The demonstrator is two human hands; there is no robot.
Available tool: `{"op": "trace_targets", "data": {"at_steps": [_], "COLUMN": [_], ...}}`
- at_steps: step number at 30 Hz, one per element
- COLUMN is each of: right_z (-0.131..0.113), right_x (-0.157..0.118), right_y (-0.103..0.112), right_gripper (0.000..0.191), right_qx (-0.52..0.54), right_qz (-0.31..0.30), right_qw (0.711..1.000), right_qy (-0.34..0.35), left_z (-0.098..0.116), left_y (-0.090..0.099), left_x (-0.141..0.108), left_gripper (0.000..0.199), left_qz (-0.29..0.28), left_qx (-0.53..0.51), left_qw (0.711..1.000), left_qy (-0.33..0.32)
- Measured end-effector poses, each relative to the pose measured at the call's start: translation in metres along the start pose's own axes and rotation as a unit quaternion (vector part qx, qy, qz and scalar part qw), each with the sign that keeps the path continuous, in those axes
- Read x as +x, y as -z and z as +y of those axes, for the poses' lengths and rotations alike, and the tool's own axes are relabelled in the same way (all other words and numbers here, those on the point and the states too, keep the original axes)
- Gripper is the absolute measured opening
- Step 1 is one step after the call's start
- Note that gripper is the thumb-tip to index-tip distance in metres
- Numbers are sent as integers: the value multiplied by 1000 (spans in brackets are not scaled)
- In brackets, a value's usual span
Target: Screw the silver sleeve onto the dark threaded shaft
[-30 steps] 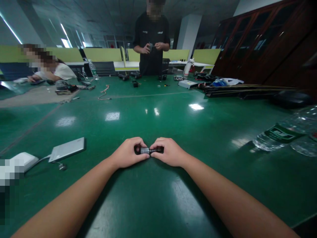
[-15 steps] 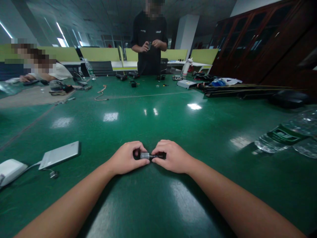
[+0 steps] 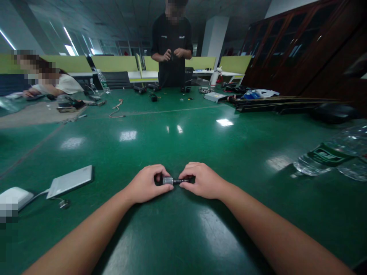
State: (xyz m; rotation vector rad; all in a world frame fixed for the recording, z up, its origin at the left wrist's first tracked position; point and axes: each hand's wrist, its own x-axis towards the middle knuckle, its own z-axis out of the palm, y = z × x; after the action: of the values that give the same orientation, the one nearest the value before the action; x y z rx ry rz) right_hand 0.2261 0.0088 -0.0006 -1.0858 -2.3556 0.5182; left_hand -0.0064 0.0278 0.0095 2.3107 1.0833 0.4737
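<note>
My left hand (image 3: 149,184) rests low over the green table, thumb and fingers closed around a short cylinder (image 3: 168,180) with a silvery-grey surface and a dark end. A thin dark ridged shaft (image 3: 177,181) extends from its right side. My right hand (image 3: 200,180) pinches that shaft between thumb and fingertips, a small distance from the left fingertips. The shaft's far end is partly hidden inside my right hand. Cylinder and shaft lie in line, level with the table; their exact kind is too small to make out.
A silver flat box (image 3: 70,181) with a cable and a white device (image 3: 14,198) lie left. Water bottles (image 3: 323,158) lie right. Dark strips (image 3: 263,105) and a grey box (image 3: 215,97) sit farther back. A person (image 3: 172,46) stands opposite; another person (image 3: 63,82) sits left.
My right hand has shifted slightly right along the shaft, baring more of it beside the cylinder. My left hand keeps its grip. The standing person's hands have shifted slightly.
</note>
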Motion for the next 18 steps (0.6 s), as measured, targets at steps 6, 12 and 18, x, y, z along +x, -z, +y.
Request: {"op": "trace_targets", "data": {"at_steps": [6, 12, 18], "right_z": [3, 12, 17], "right_x": [-3, -8, -12], "right_y": [8, 22, 31], "right_gripper": [11, 9, 8], "right_qx": [-8, -24, -16], "right_qz": [-12, -26, -25], "right_qw": [1000, 998, 997], "right_qy": [-21, -48, -73], "left_z": [-1, 0, 0], "left_y": [0, 1, 0], "left_x": [0, 0, 1], "left_gripper": [21, 21, 20], "left_qz": [-3, -6, -2], "left_qx": [0, 1, -2], "left_qw": [1000, 1000, 1000], "left_qy": [3, 7, 0]}}
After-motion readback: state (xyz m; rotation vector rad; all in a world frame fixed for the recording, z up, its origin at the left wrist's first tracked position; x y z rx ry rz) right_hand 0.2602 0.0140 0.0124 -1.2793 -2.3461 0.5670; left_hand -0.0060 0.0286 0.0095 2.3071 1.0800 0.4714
